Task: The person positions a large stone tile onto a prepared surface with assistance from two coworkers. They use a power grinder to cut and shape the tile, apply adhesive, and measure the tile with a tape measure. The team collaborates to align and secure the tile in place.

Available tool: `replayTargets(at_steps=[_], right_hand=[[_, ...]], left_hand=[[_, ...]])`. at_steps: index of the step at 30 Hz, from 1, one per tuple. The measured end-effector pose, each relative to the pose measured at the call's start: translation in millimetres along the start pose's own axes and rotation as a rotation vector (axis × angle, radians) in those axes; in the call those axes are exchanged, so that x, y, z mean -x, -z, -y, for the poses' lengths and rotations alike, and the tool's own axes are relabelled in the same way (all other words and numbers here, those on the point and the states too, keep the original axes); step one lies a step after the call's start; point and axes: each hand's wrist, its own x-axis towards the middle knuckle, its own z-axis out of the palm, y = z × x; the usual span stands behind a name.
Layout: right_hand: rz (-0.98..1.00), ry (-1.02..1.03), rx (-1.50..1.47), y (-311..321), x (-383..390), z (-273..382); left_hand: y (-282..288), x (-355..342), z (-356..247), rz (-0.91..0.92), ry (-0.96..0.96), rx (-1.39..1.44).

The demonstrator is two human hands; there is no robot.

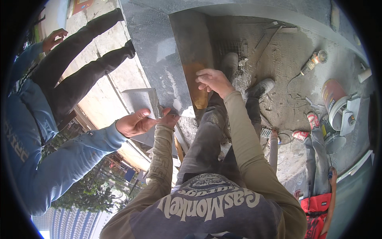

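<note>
My left hand (169, 120) grips the lower right edge of a small grey rectangular slab (139, 99), partly hidden behind it. A co-worker's hand (135, 124) in a blue sleeve also holds that slab from the left, next to my fingers. My right hand (211, 81) is raised with loosely bent fingers apart and nothing in them, over a tan board (195, 101). Beside it stands a large dark grey panel (155, 44) with pale smears, just beyond the small slab.
A power tool (312, 63) with a cord lies on the dusty floor (286, 47) at right, near a bucket (333, 96) and scattered offcuts. A person in red shoes (312, 120) is at lower right. The blue-clad co-worker's legs (91, 40) extend at upper left beside the panel.
</note>
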Motion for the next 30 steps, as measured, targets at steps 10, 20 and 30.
replayTargets(at_steps=[10,20,30], right_hand=[[-0.195,0.117,-0.127,-54,-9,-9],[-0.527,0.285,0.424,-128,-9,-1],[-0.377,0.368,0.127,-119,-13,-21]], left_hand=[[-20,0,3,-0.08,0.018,-0.123],[-11,-9,6,0.085,0.034,-0.026],[6,-22,22,0.079,-0.027,0.125]])
